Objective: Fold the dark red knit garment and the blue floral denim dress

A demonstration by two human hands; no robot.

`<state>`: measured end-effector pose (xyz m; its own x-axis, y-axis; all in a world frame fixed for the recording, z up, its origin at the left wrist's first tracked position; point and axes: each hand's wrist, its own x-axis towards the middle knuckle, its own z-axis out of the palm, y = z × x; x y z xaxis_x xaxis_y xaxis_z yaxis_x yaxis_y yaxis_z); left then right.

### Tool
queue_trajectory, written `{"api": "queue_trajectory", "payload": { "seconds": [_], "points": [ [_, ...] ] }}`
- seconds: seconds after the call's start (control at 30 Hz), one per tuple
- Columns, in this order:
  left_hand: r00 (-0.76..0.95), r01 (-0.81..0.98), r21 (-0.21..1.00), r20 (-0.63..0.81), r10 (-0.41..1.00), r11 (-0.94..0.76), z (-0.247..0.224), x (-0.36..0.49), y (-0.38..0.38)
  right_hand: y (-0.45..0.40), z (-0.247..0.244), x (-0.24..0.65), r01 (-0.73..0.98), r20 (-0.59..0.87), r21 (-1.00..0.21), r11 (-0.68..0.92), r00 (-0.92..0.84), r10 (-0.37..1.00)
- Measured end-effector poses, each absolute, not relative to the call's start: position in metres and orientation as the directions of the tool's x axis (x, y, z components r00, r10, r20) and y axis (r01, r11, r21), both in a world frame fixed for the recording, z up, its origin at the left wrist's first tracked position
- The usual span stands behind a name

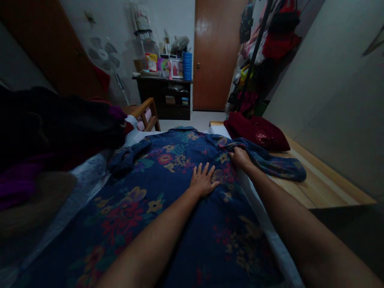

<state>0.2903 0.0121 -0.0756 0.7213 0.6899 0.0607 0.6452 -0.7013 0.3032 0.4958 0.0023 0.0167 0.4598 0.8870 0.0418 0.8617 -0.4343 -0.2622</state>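
Note:
A dark blue floral shirt (180, 188) lies spread out in front of me, its collar at the far end. My left hand (203, 181) rests flat on its middle right part, fingers spread. At the shirt's right edge, near where the sleeve joins, my right hand (240, 158) has its fingers closed on the cloth. The right sleeve (280, 166) stretches out over a wooden surface, while the left sleeve (121, 161) is bunched up. Beneath the shirt, a pale sheet (267, 224) shows along both sides.
Dark and purple clothes (60, 120) are heaped at the left. A folded maroon garment (258, 132) sits on the wooden board (318, 188) at the right. Farther off stand a wooden chair (151, 112), a fan (105, 56), a dark shelf (162, 96) and a door (217, 56).

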Motion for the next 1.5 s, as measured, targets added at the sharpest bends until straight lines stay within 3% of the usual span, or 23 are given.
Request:
{"api": "queue_trajectory", "payload": {
  "seconds": [0.1, 0.37, 0.53, 0.7, 0.8, 0.87, 1.3, 1.4, 1.5],
  "points": [
    [0.72, 0.65, 0.281, 0.066, 0.691, -0.706, -0.076, 0.289, 0.011, -0.004, 0.011, 0.495, 0.875, 0.049, -0.164, -0.455, 0.468, 0.883],
    [0.725, 0.653, 0.253, 0.064, 0.686, -0.714, -0.077, 0.29, 0.011, -0.014, 0.006, 0.488, 0.879, -0.034, -0.154, -0.451, 0.452, 0.892],
    [0.724, 0.642, 0.291, 0.074, 0.686, -0.709, -0.076, 0.289, 0.011, -0.023, 0.023, 0.478, 0.895, 0.003, 0.012, -0.447, 0.447, 0.895],
    [0.72, 0.635, 0.322, 0.084, 0.689, -0.702, -0.075, 0.289, 0.01, -0.009, 0.041, 0.456, 0.965, 0.179, 0.089, -0.248, 0.23, 0.957],
    [0.716, 0.639, 0.328, 0.078, 0.693, -0.696, -0.075, 0.288, 0.01, 0.011, 0.039, 0.45, 0.981, 0.166, 0.159, -0.109, 0.083, 0.983],
    [0.714, 0.637, 0.33, 0.088, 0.695, -0.696, -0.075, 0.288, 0.01, 0.022, 0.033, 0.452, 0.978, 0.138, 0.181, -0.106, 0.081, 0.987],
    [0.703, 0.632, 0.346, 0.12, 0.701, -0.693, -0.078, 0.288, 0.009, 0.036, 0.013, 0.462, 0.969, 0.178, 0.208, -0.137, 0.1, 0.979],
    [0.704, 0.627, 0.354, 0.122, 0.7, -0.693, -0.076, 0.286, 0.008, 0.044, 0.02, 0.464, 0.974, 0.217, 0.13, -0.186, 0.155, 0.964],
    [0.706, 0.625, 0.367, 0.11, 0.699, -0.689, -0.073, 0.284, 0.008, 0.06, 0.029, 0.458, 0.978, 0.101, -0.077, -0.193, 0.2, 0.975]
  ]
}}
